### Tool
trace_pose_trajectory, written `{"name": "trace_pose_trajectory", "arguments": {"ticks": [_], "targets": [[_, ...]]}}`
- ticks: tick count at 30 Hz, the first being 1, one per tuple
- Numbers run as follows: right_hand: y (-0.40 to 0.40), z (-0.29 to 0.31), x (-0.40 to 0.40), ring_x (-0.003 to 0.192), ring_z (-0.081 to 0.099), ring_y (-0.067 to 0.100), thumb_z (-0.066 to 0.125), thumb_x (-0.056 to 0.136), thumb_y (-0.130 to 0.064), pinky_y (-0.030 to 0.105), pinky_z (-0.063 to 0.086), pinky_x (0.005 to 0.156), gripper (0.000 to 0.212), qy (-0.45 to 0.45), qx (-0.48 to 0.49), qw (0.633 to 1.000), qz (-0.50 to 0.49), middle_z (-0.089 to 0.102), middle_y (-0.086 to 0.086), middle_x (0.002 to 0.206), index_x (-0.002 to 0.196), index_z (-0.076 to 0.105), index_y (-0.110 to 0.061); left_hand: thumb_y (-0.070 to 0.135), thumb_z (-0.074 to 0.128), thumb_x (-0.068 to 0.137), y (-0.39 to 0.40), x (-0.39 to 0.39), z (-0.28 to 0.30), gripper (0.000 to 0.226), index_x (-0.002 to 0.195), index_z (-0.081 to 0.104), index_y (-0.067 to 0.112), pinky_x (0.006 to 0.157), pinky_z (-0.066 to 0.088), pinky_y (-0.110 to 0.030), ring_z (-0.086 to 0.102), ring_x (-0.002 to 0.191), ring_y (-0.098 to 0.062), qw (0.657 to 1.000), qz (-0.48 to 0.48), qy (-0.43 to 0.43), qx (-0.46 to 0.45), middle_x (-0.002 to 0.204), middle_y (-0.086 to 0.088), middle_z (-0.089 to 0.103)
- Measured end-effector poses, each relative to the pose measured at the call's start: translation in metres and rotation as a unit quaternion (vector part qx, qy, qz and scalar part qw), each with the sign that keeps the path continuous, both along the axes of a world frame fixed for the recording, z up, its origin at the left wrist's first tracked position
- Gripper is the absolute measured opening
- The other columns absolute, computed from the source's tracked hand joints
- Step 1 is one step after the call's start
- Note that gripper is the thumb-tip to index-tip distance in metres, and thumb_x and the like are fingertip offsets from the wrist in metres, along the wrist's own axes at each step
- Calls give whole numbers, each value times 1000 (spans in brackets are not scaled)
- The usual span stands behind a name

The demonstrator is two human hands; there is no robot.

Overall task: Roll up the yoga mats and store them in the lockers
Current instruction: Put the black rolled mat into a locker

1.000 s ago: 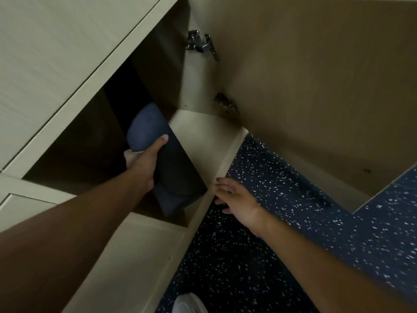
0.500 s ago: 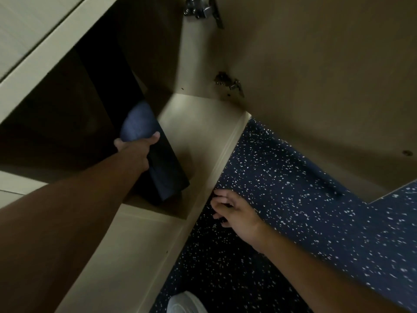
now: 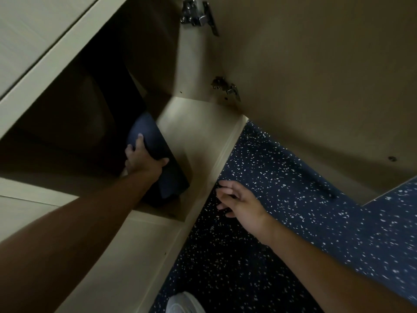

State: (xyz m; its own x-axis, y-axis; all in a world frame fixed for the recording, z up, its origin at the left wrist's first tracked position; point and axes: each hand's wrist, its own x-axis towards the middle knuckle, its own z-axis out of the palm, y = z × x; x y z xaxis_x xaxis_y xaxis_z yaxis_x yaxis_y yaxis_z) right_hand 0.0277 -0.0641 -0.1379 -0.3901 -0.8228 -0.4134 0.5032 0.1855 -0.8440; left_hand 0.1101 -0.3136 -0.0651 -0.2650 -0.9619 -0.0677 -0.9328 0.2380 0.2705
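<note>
A rolled dark blue yoga mat (image 3: 168,175) stands slanted inside the open bottom locker (image 3: 203,123), its lower end on the locker floor and its upper end lost in the dark interior. My left hand (image 3: 141,160) reaches into the locker and grips the roll around its middle, thumb on the near side. My right hand (image 3: 239,199) hovers with loosely spread fingers just outside the locker's front edge, above the floor, holding nothing.
The locker door (image 3: 316,86) stands swung open to the right, with two metal hinges (image 3: 198,16) on its inner side. Closed pale locker fronts (image 3: 33,30) lie to the left. The floor (image 3: 293,199) is dark blue with white speckles. A white shoe tip (image 3: 184,303) shows at the bottom.
My left hand has pushed the rolled mat deeper into the locker, and its grip has slid lower on the roll. My right hand has stayed near the locker's front edge.
</note>
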Motion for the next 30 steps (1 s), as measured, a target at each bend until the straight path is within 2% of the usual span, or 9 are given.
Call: {"name": "trace_pose_trajectory", "arguments": {"ticks": [4,8,13,17,19,23,26,28,30], "targets": [[5,1,-10,97,68,15,59,103,-25,37,54,94,28,0,0,1000,-9,65,-13,120,131,55,-30,27,88,78,10,2,4,103,159,25,29,113,38,-51,36,142,-43,999,-31,-33,-4,163,-14,21],[8,3,-12,95,68,14,57,104,-23,35,53,91,32,0,8,1000,-21,66,-11,117,136,55,-26,29,86,80,27,10,6,95,157,31,23,112,39,-47,39,140,-43,992,-81,-93,-13,162,-16,23],[11,16,-14,88,65,11,57,104,-20,11,48,69,24,16,3,1000,-17,64,-8,116,127,56,-26,26,83,83,48,23,17,78,150,44,19,111,41,-51,40,137,-41,973,-199,-120,-6,156,-13,34],[24,30,-22,90,64,12,58,103,-16,6,45,65,29,41,-2,999,-10,65,-7,108,132,56,-19,21,76,89,76,26,33,54,138,56,12,102,43,-42,51,126,-33,956,-270,-114,-6,142,-13,51],[35,36,-26,92,64,12,58,103,-16,9,46,70,28,58,6,998,-14,65,-10,105,131,57,-18,21,74,91,103,27,41,45,134,60,13,98,46,-40,54,120,-30,949,-299,-100,20,134,-10,55],[60,30,-30,100,64,16,60,102,-12,27,51,97,29,93,43,994,-49,67,-6,106,131,59,-16,26,73,90,163,46,50,44,131,61,20,91,50,-39,57,108,-22,942,-321,-86,46,119,0,56],[80,29,-24,103,67,16,64,99,-15,42,49,108,24,132,69,987,-67,68,-12,98,119,61,-28,33,72,91,205,62,60,43,131,61,22,91,51,-38,57,106,-21,943,-321,-63,59,119,1,56],[89,39,-20,98,66,12,65,98,-15,44,48,108,22,150,65,984,-65,69,-14,93,111,61,-33,38,70,93,227,70,73,46,135,59,24,93,50,-37,58,111,-22,942,-325,-70,52,127,0,57],[100,56,-18,94,65,6,64,98,-13,38,48,108,21,162,61,983,-62,67,-13,97,112,60,-27,42,66,96,241,77,92,51,142,51,27,95,49,-36,57,115,-21,937,-328,-109,55,131,0,58]]}}
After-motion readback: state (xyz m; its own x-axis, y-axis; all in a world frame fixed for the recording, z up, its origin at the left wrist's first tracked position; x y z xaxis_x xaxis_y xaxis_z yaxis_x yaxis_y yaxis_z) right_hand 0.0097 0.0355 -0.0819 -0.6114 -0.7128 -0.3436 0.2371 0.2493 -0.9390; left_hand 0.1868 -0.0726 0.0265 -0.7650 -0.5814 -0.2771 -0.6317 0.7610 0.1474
